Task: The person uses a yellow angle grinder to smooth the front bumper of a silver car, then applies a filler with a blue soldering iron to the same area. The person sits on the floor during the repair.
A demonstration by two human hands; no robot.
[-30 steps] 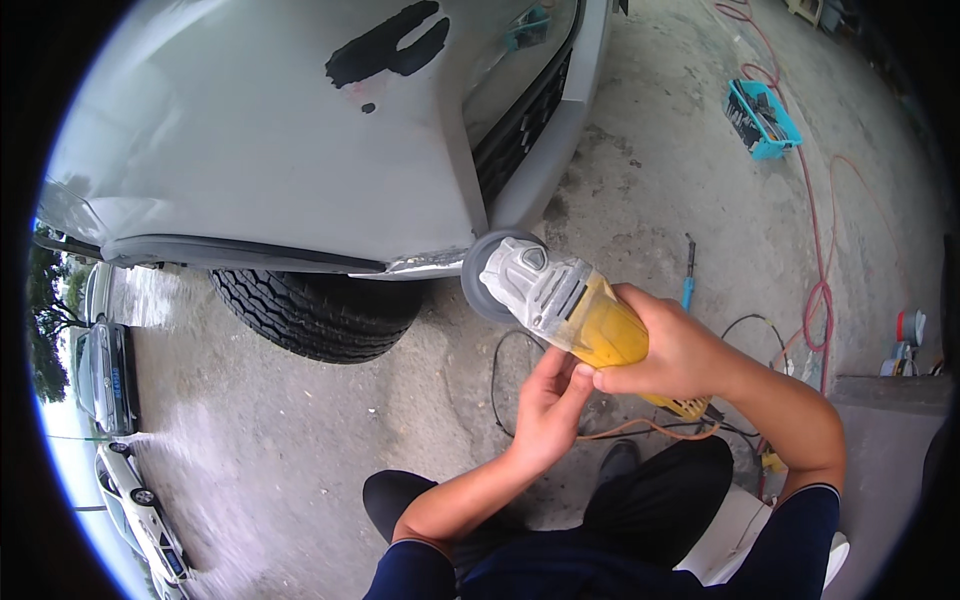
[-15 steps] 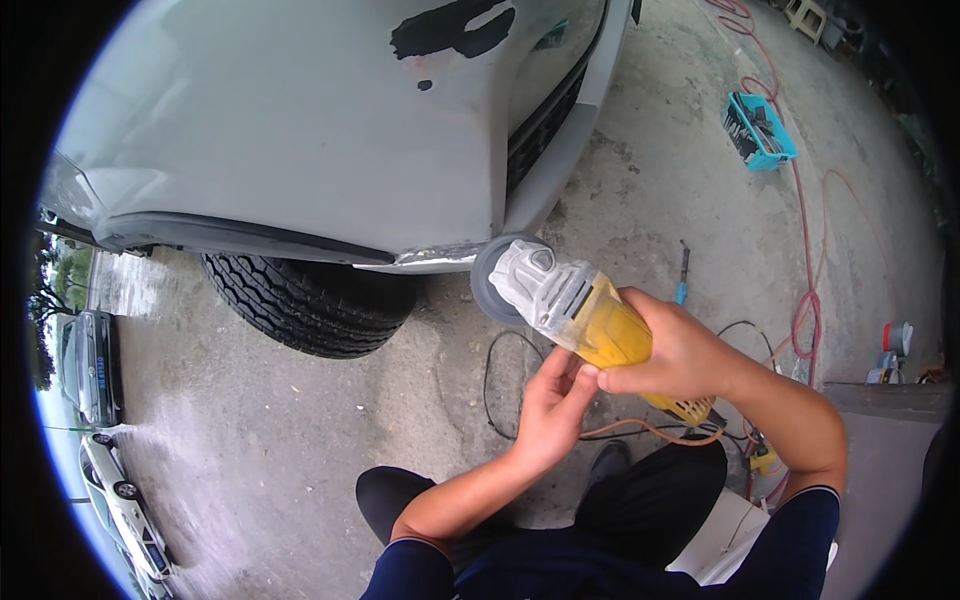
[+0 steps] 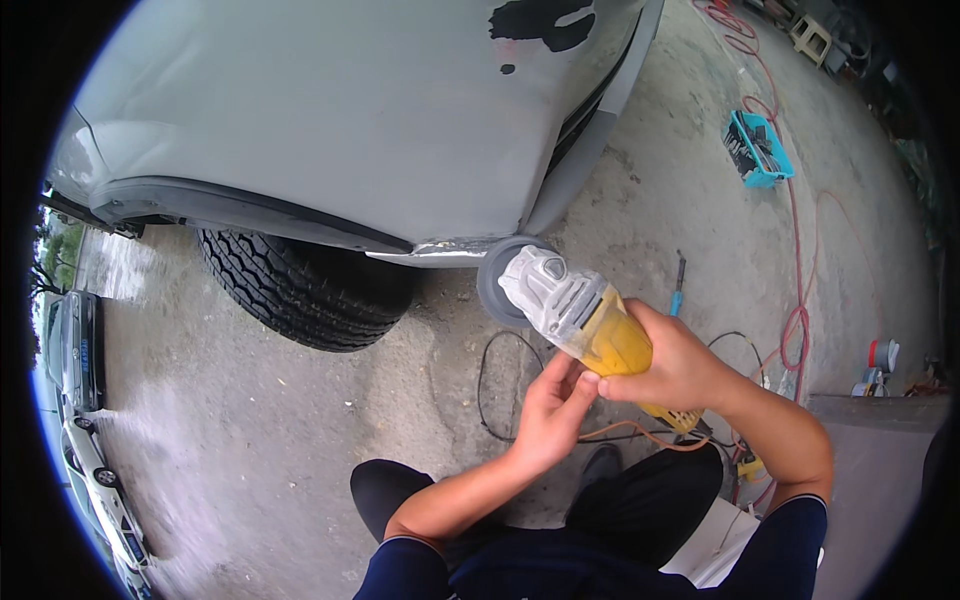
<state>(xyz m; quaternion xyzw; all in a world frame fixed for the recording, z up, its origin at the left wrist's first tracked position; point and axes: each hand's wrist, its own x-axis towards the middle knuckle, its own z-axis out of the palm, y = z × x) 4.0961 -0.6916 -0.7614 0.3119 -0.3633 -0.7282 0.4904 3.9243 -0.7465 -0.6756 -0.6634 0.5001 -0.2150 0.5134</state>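
My right hand is wrapped round the yellow body of an angle grinder, whose head is coated in pale dust. My left hand is curled against the underside of the same tool, its fingertips partly hidden there. At the front of the grinder, the round grey disc lies at the lower corner of a grey car panel. A scraped whitish strip runs along the panel's bottom edge beside the disc. Whether disc and panel touch, I cannot tell.
A black tyre sits under the panel. Cables lie on the concrete by my feet. To the right are a blue-handled tool, a turquoise basket of items and a red hose. Parked cars stand at left.
The view has turned slightly, so the car panel and its dark patch sit farther right in the picture. Both hands keep their hold, and the disc stays by the panel's lower corner.
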